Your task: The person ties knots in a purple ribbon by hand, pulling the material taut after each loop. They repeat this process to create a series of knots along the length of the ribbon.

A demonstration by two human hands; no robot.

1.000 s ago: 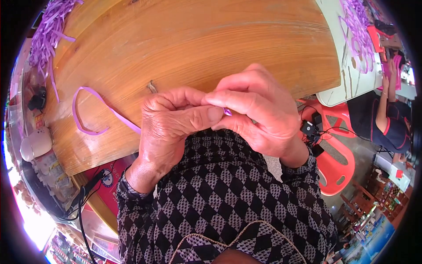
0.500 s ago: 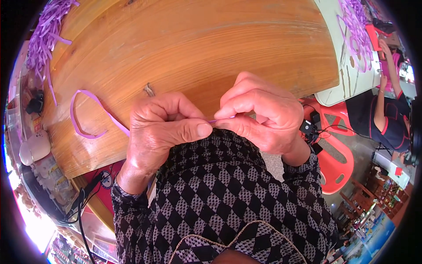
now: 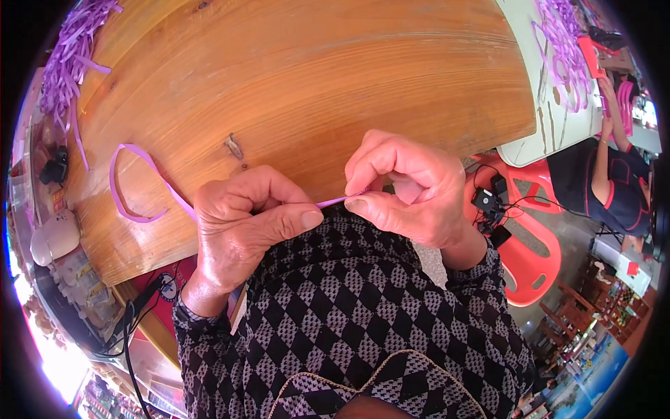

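A narrow purple ribbon [image 3: 332, 202] is stretched between my two hands, just off the table's near edge. My left hand [image 3: 248, 213] is closed in a pinch on it, thumb on top. From behind that hand the ribbon's loose tail runs left and curls in a loop on the wooden table. My right hand [image 3: 412, 188] pinches the other end between thumb and forefinger, with a small bit of purple showing at the tips. Only a short span of ribbon shows between the pinches.
Piles of purple ribbons lie at the far left [image 3: 66, 70] and on a white table [image 3: 520, 150] at the far right. A white rounded device [image 3: 56, 237] sits at the left edge. Right of me stands a red plastic stool [image 3: 530, 258] with black cables. Another person [image 3: 607, 178] works beyond.
My hands have moved slightly apart and left, so more ribbon shows between them. My right hand has come down a little. The ribbon's loop stays on the table.
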